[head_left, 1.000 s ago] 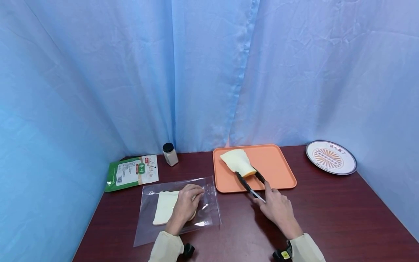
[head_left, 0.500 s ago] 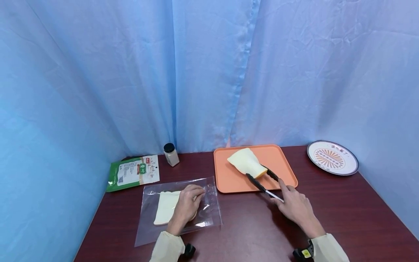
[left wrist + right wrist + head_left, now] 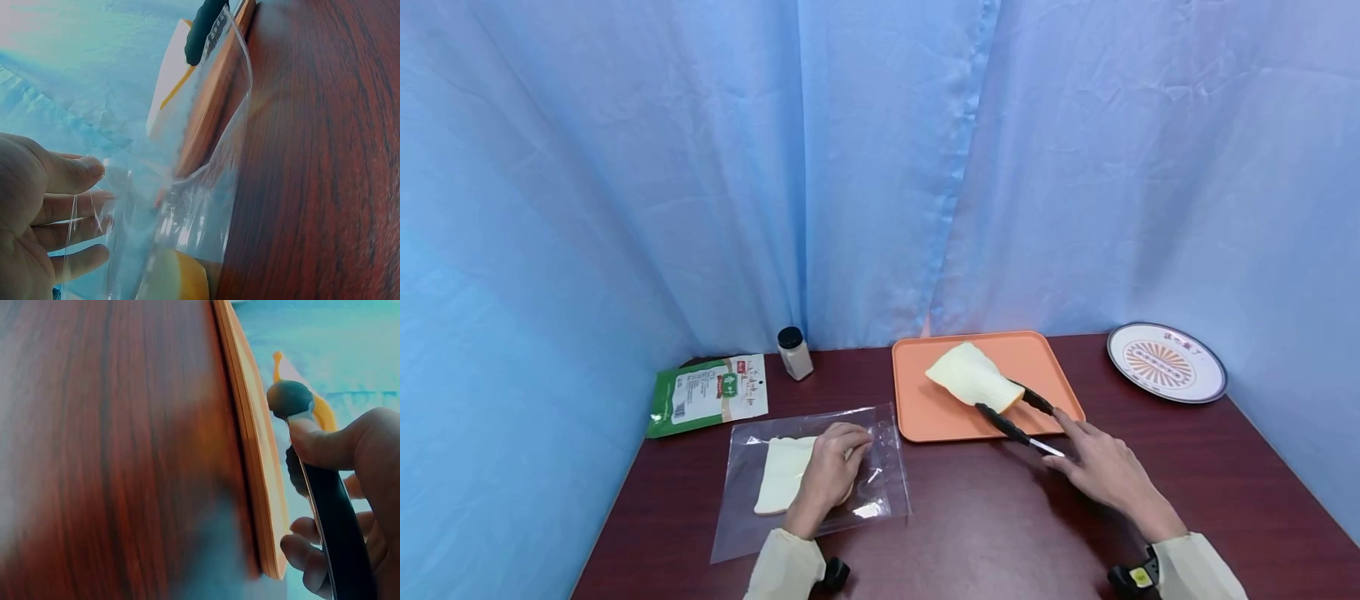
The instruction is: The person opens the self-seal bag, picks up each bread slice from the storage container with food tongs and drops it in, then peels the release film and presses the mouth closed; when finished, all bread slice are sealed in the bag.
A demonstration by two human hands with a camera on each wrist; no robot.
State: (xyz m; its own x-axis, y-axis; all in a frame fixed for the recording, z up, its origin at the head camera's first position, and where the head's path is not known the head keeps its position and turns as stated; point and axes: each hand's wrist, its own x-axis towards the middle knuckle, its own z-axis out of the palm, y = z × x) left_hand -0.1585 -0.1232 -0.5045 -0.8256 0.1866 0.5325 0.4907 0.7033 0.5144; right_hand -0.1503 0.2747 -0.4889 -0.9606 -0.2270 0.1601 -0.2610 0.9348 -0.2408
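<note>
My left hand [image 3: 831,475] pinches the upper film of a clear plastic bag [image 3: 741,487] with thumb and fingers. Inside the bag lies a slice of bread [image 3: 781,473], partly covered by that hand. My right hand [image 3: 1105,468] grips a pair of tongs [image 3: 1007,425] with black tips and a metal handle. The tong tips stand at either side of the near end of another bread slice [image 3: 970,375], over the orange tray [image 3: 921,425]. Whether this slice touches the tray is hard to tell. In the right wrist view the thumb presses along the tongs [image 3: 331,512].
A green and white packet [image 3: 707,396] lies at the back left. Beside it stands a small jar [image 3: 795,354] with a black lid. A patterned plate [image 3: 1213,375] sits at the far right. Blue curtains [image 3: 880,167] enclose the table's back and sides.
The tongs and bread slice have moved right over the tray, the right hand with them. The tong tips are wider apart and the slice looks less squeezed. The left hand stays put.
</note>
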